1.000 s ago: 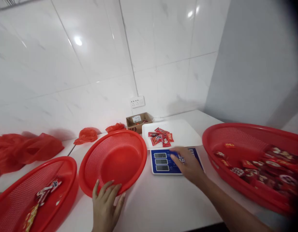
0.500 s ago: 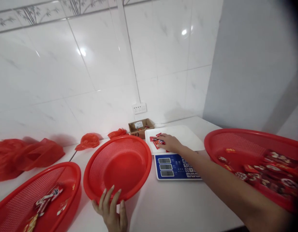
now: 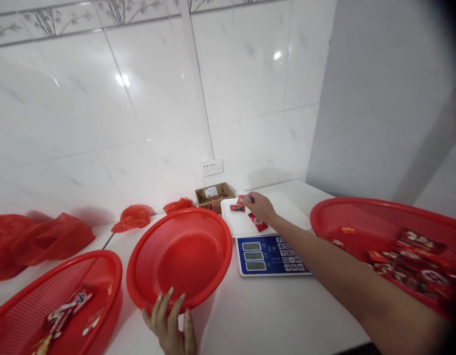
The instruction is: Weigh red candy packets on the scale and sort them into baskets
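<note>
My right hand (image 3: 260, 205) is over the white weighing pan (image 3: 283, 209) of a digital scale, its fingers closed on a small red snack packet (image 3: 249, 199). Two more red packets lie on the pan: one (image 3: 237, 208) left of the fingers, another (image 3: 258, 222) below the hand. My left hand (image 3: 171, 323) grips the near rim of a round red plastic basket (image 3: 193, 261), fingers over the edge. I see nothing inside that basket. The scale's blue keypad panel (image 3: 270, 255) faces me, partly covered by my right forearm.
A large red basket (image 3: 364, 207) with many wrapped snacks stands right; another (image 3: 113, 276) with several packets stands left. Red plastic bags (image 3: 132, 218) lie along the tiled wall. An open cardboard box (image 3: 209, 203) sits behind the scale, below a wall socket (image 3: 212, 167).
My right hand has lifted slightly and shifted a little away from me on the pan, uncovering packets beneath it. My left hand stays on the basket rim.
</note>
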A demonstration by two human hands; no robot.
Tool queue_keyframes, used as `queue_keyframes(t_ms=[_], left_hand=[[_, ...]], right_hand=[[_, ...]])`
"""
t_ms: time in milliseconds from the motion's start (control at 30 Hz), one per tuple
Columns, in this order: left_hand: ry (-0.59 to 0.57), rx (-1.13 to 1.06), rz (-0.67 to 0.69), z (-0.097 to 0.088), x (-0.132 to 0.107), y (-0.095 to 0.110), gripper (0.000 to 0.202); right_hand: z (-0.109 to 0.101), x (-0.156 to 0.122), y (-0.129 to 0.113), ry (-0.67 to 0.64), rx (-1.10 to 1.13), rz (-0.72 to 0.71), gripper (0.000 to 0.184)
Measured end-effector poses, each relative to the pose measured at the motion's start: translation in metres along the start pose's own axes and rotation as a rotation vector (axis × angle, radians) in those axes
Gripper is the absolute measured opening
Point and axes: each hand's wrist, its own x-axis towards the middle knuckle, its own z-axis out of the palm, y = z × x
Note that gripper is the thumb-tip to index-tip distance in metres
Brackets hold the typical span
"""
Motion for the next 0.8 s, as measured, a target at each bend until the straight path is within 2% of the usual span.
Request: queue_keyframes(t_ms=[100,200,267,333,367,433,533,633,700,800], left_hand=[[0.006,-0.012,0.017,0.0,0.001,0.0,0.029],[0.001,-0.004,0.011,0.0,0.0,-0.001,0.033],[0.0,0.001,0.009,0.0,0.0,-0.002,0.035],[-0.003,0.0,0.013,-0.001,0.0,-0.002,0.035],[-0.005,0.001,0.013,-0.001,-0.001,-0.003,0.034],[-0.011,0.002,0.005,-0.001,-0.001,-0.003,0.029],[-0.014,0.008,-0.01,0.0,-0.002,-0.005,0.021],[0.001,0.003,0.005,0.002,-0.004,-0.007,0.022],[0.016,-0.004,0.02,0.004,-0.005,-0.008,0.026],[0.018,-0.003,0.018,0.005,-0.007,-0.01,0.029]], right_hand=[[-0.001,0.0,-0.044,0.028,0.106,-0.032,0.041],[0.007,-0.011,-0.098,-0.001,0.38,-0.164,0.034],[0.015,-0.022,-0.125,-0.126,0.463,-0.338,0.036],[0.023,-0.03,-0.136,-0.262,0.43,-0.481,0.046],[0.027,-0.032,-0.134,-0.301,0.378,-0.51,0.052],[0.032,-0.028,-0.116,-0.31,0.229,-0.462,0.059],[0.033,-0.01,-0.066,-0.267,-0.015,-0.206,0.065],[0.031,0.007,-0.015,-0.291,-0.207,0.031,0.072],[0.031,0.012,0.007,-0.368,-0.26,0.078,0.073],[0.034,0.008,0.015,-0.429,-0.269,0.022,0.067]])
